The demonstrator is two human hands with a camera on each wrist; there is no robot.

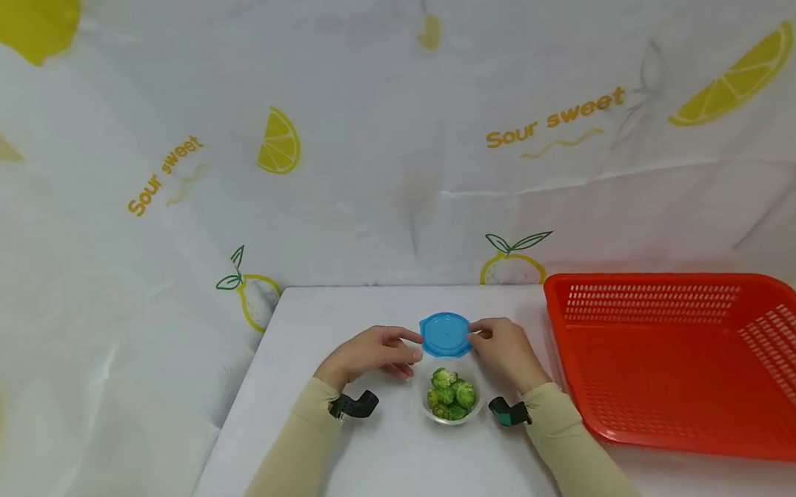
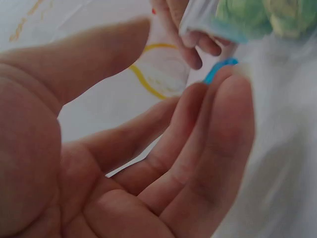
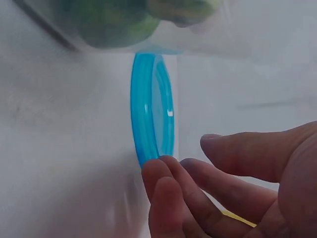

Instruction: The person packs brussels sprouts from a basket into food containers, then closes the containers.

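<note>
A round blue lid lies on the white table, just beyond a clear bowl of several Brussels sprouts. My left hand hovers at the lid's left side, index finger reaching to its rim. Thumb and fingers are wide apart in the left wrist view, where only a sliver of the lid shows. At the opposite edge is my right hand. In the right wrist view its fingertips meet the lid's rim, while the thumb stays apart from it.
A large red plastic basket with slotted walls stands to the right of my right forearm. Behind the table hangs a white cloth printed with lemons and lettering. Dark wrist cameras sit on both wrists, near the bowl.
</note>
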